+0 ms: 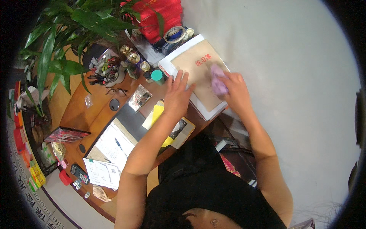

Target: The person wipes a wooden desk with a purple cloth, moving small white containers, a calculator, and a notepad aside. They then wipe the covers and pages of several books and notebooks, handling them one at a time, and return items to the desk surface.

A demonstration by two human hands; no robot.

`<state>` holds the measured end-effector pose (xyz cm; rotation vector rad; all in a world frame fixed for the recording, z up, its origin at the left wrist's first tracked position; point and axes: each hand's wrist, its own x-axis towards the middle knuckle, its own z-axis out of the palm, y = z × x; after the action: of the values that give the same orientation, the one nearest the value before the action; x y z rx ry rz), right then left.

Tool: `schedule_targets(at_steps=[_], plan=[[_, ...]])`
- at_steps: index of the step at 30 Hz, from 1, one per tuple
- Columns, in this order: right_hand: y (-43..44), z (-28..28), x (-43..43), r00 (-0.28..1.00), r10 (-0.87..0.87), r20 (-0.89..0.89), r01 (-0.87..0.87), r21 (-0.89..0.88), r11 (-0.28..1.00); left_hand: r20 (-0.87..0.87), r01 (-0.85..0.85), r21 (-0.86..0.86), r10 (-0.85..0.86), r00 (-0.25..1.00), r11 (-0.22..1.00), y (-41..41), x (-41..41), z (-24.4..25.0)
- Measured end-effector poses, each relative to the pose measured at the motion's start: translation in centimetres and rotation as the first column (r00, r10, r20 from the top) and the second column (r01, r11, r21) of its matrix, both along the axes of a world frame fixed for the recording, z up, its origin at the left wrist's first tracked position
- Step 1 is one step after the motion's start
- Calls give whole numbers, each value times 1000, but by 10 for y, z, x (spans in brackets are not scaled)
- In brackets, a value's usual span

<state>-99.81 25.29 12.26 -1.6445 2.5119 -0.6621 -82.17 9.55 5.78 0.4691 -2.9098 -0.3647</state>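
Note:
My right hand [236, 88] grips a crumpled purple cloth [219, 81], slightly blurred, against the right side of a tan paper-covered exercise book [194, 77]. Red printed characters mark its cover. Beneath the book is a stack of white papers or folders [206, 114] at the desk's edge beside the wall. My left hand [177, 96] rests palm down with fingers spread, its fingertips on the left edge of the book and stack. Close to those fingers stands a small container with a teal lid [157, 75]. Yellow papers [157, 112] lie partly under my left forearm.
Tape rolls [175, 35] and a red object [163, 17] sit behind the stack. Leafy plant fronds [94, 23] overhang a full pen holder [110, 71]. Eyeglasses [116, 91], handwritten sheets [114, 143] with a pen [120, 146], and a calculator [80, 173] lie leftward. A pale wall [286, 86] bounds the right.

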Motion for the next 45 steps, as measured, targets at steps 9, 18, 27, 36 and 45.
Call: schedule_targets(at_steps=[9,18,27,36,45], plan=[[-128,-70,-42,936,-42,-349,-31,-201,979,29,77,-35,-76,997,996,-8,-2,-5],[47,-49,-7,987,-8,-160,17,57,998,17,28,33,-28,999,999,-4,0,-12],[-82,-29,6,965,248,-83,-260,-195,946,0,162,-7,-162,987,987,25,10,2],[-125,-62,-44,947,123,-298,-200,-243,949,-29,159,-40,-160,987,986,29,14,-11],[-32,-58,17,956,290,-55,-295,-189,937,62,162,-50,-159,985,986,30,14,-12]])
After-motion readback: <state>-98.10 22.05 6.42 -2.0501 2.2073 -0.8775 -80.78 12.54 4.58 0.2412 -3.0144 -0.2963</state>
